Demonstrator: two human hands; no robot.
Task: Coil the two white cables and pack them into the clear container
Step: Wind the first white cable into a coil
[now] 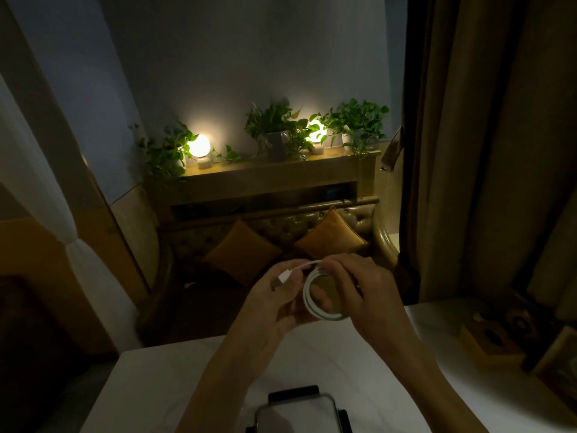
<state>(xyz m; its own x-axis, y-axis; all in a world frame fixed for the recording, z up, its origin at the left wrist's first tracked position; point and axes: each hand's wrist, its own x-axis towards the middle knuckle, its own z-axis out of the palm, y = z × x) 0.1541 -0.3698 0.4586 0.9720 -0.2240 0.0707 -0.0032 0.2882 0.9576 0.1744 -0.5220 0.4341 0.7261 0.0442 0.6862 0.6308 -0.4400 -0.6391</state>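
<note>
A white cable (307, 303) is wound into a small round coil, held up in the air above the far edge of the white table (162, 379). My left hand (268, 307) pinches the cable's plug end, which sticks out at the upper left of the coil. My right hand (365, 295) grips the coil from the right, its fingers passing through the loops. The clear container (296, 410) with black side clips stands on the table near the front edge, below my forearms. No second cable is visible.
The room is dim. Wooden boxes and small items (499, 339) crowd the table's right side. Beyond the table is a tufted sofa with orange cushions (243, 254). A shelf (281, 173) holds plants and two lit lamps. A curtain (484, 151) hangs at right.
</note>
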